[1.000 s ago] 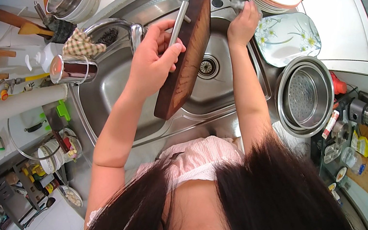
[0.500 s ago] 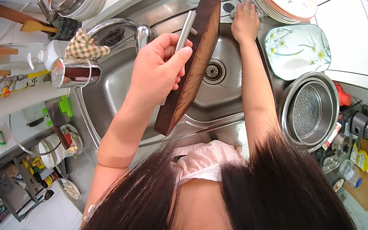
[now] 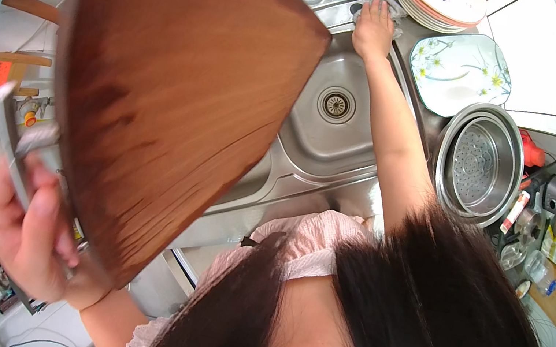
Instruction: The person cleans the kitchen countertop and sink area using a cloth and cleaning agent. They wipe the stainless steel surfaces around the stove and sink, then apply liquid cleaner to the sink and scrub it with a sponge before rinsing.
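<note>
Board [image 3: 175, 81] swings left, hiding most of the left basin [image 3: 250, 183], left hand [image 3: 33, 231] curled tight round its handle [image 3: 10, 124], right hand [image 3: 375, 31] spread flat on cloth [image 3: 398, 12].

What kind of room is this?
It looks like a kitchen. There's a metal sink with a drain, a stack of plates beside it, and a metal pan with little holes.

Left hand [image 3: 33, 234] is curled (slightly blurred), right hand [image 3: 375, 33] outstretched.
</note>
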### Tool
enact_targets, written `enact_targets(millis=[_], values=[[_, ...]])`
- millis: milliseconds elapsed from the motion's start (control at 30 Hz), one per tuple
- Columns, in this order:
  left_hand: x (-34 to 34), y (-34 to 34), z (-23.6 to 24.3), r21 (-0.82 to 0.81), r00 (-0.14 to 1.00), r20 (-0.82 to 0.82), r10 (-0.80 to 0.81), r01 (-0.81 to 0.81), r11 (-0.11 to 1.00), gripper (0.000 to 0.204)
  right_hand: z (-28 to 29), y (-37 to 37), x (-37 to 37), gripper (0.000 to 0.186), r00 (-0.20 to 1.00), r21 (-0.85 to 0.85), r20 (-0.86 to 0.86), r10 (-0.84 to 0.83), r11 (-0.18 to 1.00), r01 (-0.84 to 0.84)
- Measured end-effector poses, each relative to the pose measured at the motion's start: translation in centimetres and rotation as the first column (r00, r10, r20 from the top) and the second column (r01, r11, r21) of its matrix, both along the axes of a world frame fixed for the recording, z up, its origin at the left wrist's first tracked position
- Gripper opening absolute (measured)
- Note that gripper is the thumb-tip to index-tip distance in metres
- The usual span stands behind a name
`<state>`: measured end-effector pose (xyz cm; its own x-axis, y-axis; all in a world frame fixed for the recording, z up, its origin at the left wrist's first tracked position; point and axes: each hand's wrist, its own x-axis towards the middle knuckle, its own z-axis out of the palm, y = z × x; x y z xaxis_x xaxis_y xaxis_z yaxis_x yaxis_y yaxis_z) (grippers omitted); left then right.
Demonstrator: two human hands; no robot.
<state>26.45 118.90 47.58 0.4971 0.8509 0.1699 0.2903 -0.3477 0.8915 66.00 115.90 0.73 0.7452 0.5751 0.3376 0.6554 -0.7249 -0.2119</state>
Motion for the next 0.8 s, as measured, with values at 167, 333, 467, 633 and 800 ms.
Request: enact_targets(millis=[167,333,467,633,800], values=[[-5.9,-1.1,2.6,0.237,0.995,-0.099,-0.018,0.041,0.971,0.021,-0.6,1.9,-1.6,0.048,0.977,0.099,-0.200,0.079,0.993,-0.060],[-9.6,-2.0,3.2,0.320,0.952,-0.293,0.084,0.014,0.947,0.015,-1.2,2.9,-2.7,0.046,0.982,0.206,-0.137,0.131,0.973,-0.101],[-13.0,-2.4,3.4,0.214,0.899,-0.386,0.207,-0.131,0.968,0.013,-0.8,4.7,-7.2,0.045,0.974,0.232,-0.103,0.200,0.957,-0.172],[-15.9,-2.3,2.7,0.198,0.878,-0.404,0.256,-0.189,0.962,0.013,-0.8,6.7,-13.1,0.046,0.914,0.293,-0.123,0.386,0.894,-0.338],[-18.5,-1.7,2.1,0.182,0.880,-0.403,0.251,-0.191,0.964,0.012,-1.4,7.5,-19.3,0.045,0.830,0.412,-0.133,0.542,0.792,-0.451]])
